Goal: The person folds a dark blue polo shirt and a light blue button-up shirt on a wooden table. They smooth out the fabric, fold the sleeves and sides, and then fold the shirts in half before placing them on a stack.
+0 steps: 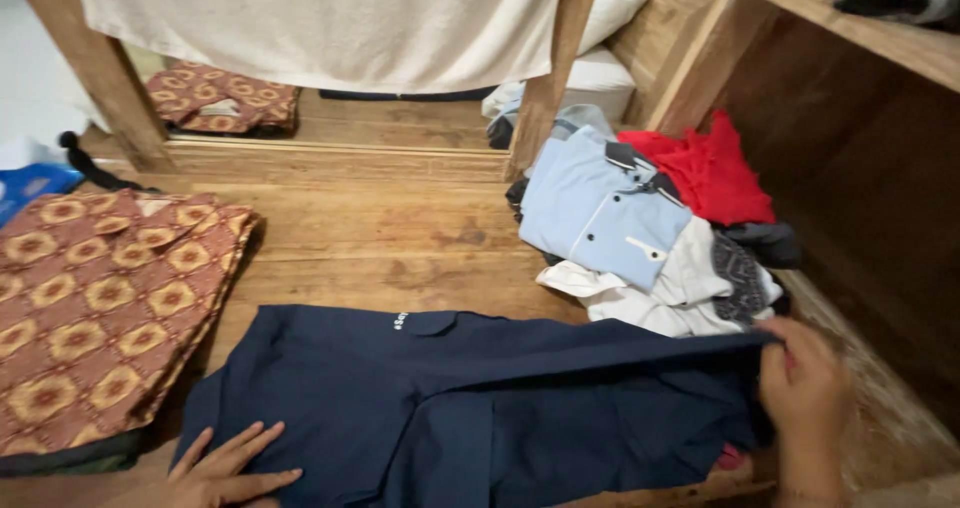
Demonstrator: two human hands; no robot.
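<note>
Head view: a dark navy cloth shirt (470, 408) is pinched by the right hand (805, 393) and pressed flat by the open-fingered left hand (225, 468).

We have one view only, from the head, tilted down and forward over a wooden floor (400, 248). It sits close above the navy garment (480, 408), and a mirror (330, 118) faces us ahead.
</note>
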